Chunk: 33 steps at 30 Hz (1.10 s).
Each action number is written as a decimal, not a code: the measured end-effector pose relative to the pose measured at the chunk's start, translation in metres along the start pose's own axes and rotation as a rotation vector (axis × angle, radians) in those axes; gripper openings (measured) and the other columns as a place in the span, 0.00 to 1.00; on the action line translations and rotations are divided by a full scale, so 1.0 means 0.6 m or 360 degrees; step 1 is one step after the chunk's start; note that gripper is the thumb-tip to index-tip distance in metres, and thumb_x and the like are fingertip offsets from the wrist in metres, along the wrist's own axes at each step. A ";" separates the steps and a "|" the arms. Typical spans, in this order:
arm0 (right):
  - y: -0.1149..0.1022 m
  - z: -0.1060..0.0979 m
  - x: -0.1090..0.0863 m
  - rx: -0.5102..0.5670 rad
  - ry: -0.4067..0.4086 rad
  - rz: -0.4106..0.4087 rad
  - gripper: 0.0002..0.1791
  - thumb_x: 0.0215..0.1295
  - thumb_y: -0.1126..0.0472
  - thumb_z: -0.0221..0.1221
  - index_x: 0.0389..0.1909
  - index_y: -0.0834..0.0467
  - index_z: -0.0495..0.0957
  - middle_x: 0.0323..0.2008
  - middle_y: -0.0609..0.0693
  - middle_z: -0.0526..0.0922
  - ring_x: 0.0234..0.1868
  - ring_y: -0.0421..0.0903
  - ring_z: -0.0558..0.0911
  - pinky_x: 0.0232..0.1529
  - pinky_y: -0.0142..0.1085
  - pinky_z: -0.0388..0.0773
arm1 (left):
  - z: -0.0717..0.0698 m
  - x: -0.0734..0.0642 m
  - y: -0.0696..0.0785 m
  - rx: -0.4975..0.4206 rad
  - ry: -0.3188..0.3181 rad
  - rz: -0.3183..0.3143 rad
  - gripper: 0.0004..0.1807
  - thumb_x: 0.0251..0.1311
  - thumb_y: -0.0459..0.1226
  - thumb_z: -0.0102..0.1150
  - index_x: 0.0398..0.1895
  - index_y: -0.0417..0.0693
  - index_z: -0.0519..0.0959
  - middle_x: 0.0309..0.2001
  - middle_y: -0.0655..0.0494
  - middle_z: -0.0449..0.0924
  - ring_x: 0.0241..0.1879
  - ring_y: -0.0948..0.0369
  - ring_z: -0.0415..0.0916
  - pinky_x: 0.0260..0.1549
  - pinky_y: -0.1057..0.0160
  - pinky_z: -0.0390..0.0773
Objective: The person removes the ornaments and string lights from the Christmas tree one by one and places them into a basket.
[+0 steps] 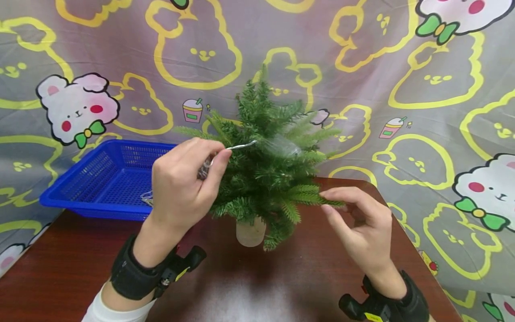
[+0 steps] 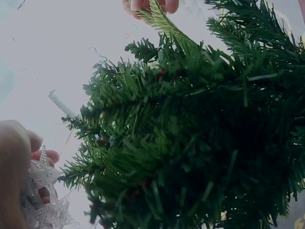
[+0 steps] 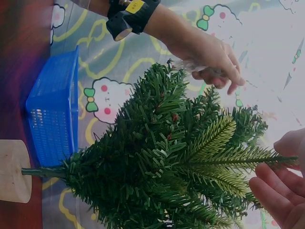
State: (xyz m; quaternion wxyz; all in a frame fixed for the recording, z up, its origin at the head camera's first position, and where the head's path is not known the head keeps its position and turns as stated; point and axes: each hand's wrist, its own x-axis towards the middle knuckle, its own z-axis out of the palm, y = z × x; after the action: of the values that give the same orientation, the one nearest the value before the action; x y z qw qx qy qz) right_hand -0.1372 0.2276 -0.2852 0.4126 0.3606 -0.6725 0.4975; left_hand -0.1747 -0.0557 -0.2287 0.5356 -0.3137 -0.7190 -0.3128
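Note:
A small artificial Christmas tree (image 1: 273, 172) stands upright on the table in a pale round base (image 1: 250, 232). At the tree's left side my left hand (image 1: 185, 179) holds a bunch of clear star lights (image 2: 47, 195), partly hidden by the palm. A whitish wire (image 1: 241, 146) runs from between thumb and forefinger toward the middle branches. A see-through blur (image 1: 281, 146) lies over the foliage there; I cannot tell what it is. On the other side, my right hand (image 1: 362, 223) pinches the tip of a light green branch (image 3: 228, 160) between thumb and fingers.
A blue plastic basket (image 1: 76, 205) stands at the left behind my left forearm, with a small pale item (image 1: 147, 197) inside. The brown table (image 1: 249, 286) ends against a patterned cloth (image 1: 132, 44) hanging behind the tree.

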 end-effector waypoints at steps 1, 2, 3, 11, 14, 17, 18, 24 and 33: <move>-0.001 0.001 0.000 0.0012 -0.0002 -0.0001 0.08 0.55 0.77 0.64 0.35 0.79 0.79 0.40 0.51 0.88 0.41 0.38 0.86 0.43 0.24 0.81 | 0.000 0.001 0.000 0.0001 -0.0012 -0.0003 0.23 0.74 0.46 0.47 0.28 0.40 0.82 0.23 0.49 0.81 0.22 0.56 0.75 0.24 0.57 0.73; -0.001 0.001 0.000 0.0017 -0.0004 -0.0005 0.08 0.55 0.77 0.64 0.35 0.79 0.79 0.40 0.51 0.87 0.41 0.38 0.86 0.43 0.23 0.80 | 0.000 0.001 0.000 0.0002 -0.0021 -0.0006 0.22 0.75 0.45 0.47 0.31 0.40 0.83 0.26 0.48 0.83 0.23 0.56 0.76 0.24 0.57 0.74; -0.002 0.002 0.001 0.0031 -0.0005 -0.0012 0.08 0.55 0.77 0.64 0.35 0.79 0.79 0.40 0.51 0.88 0.42 0.39 0.86 0.43 0.23 0.80 | 0.000 0.001 0.000 0.0009 -0.0023 -0.0007 0.21 0.75 0.44 0.46 0.32 0.40 0.83 0.26 0.48 0.83 0.23 0.56 0.76 0.24 0.56 0.74; -0.010 0.010 0.003 -0.0056 -0.0015 -0.0057 0.08 0.57 0.73 0.66 0.34 0.76 0.80 0.39 0.50 0.88 0.40 0.38 0.85 0.35 0.21 0.72 | 0.001 0.001 0.005 0.0079 0.0004 -0.0037 0.15 0.74 0.36 0.47 0.39 0.39 0.84 0.23 0.50 0.78 0.18 0.58 0.65 0.19 0.60 0.60; -0.013 0.013 0.003 -0.0058 -0.0009 -0.0086 0.08 0.57 0.72 0.66 0.33 0.75 0.80 0.38 0.50 0.88 0.40 0.38 0.85 0.33 0.22 0.70 | 0.002 0.003 0.006 0.0079 0.0013 -0.0025 0.12 0.72 0.32 0.49 0.43 0.40 0.84 0.22 0.51 0.78 0.18 0.58 0.67 0.18 0.60 0.60; -0.016 0.016 0.003 -0.0059 -0.0012 -0.0113 0.09 0.58 0.71 0.67 0.33 0.75 0.81 0.37 0.51 0.88 0.41 0.38 0.85 0.33 0.22 0.70 | 0.003 0.003 0.007 0.0092 0.0014 -0.0009 0.12 0.70 0.29 0.49 0.45 0.41 0.83 0.21 0.52 0.76 0.17 0.58 0.66 0.16 0.61 0.59; -0.017 0.016 0.003 -0.0056 -0.0016 -0.0122 0.09 0.58 0.70 0.67 0.33 0.74 0.81 0.37 0.51 0.88 0.41 0.39 0.85 0.33 0.22 0.70 | 0.003 0.004 0.007 0.0090 0.0013 -0.0009 0.12 0.70 0.29 0.49 0.44 0.41 0.83 0.21 0.52 0.75 0.17 0.58 0.64 0.16 0.61 0.58; -0.021 0.021 0.002 -0.0077 -0.0047 -0.0151 0.08 0.59 0.68 0.67 0.34 0.71 0.82 0.37 0.52 0.88 0.41 0.41 0.85 0.32 0.24 0.69 | 0.000 0.003 0.008 0.0085 -0.0016 -0.0020 0.16 0.74 0.37 0.46 0.36 0.40 0.83 0.21 0.51 0.73 0.17 0.60 0.60 0.17 0.62 0.57; -0.026 0.025 0.001 -0.0084 -0.0048 -0.0163 0.08 0.60 0.67 0.67 0.34 0.70 0.83 0.36 0.53 0.87 0.41 0.42 0.85 0.32 0.25 0.69 | -0.001 0.006 0.009 0.0135 -0.0009 0.0001 0.27 0.74 0.53 0.44 0.31 0.41 0.82 0.21 0.51 0.70 0.17 0.60 0.61 0.17 0.62 0.59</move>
State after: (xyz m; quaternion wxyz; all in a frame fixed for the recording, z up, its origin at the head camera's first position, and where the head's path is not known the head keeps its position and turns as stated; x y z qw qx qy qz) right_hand -0.1264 0.2092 -0.2810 0.4367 0.3910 -0.6722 0.4523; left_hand -0.1706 -0.0525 -0.2246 0.5465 -0.2919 -0.7330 -0.2808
